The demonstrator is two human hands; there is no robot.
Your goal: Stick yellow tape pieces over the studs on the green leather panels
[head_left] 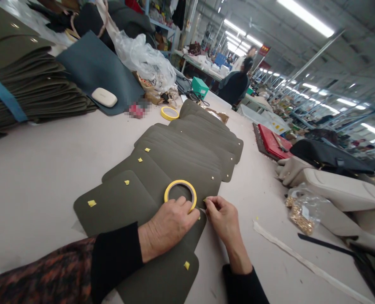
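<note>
Left hand (168,223): fingers curled, gripping the near rim of the yellow ring-shaped tape roll (180,193), which lies flat on the overlapping row of dark olive leather flaps (187,156). Right hand (220,217): just right of the roll, thumb and forefinger pinched shut on a small yellow tape piece (205,199) at a flap's edge. Small yellow tape squares (91,203) dot the flaps left of the roll. A 2nd yellow tape roll (170,113) lies beyond the row on the pale worktable (41,169).
</note>
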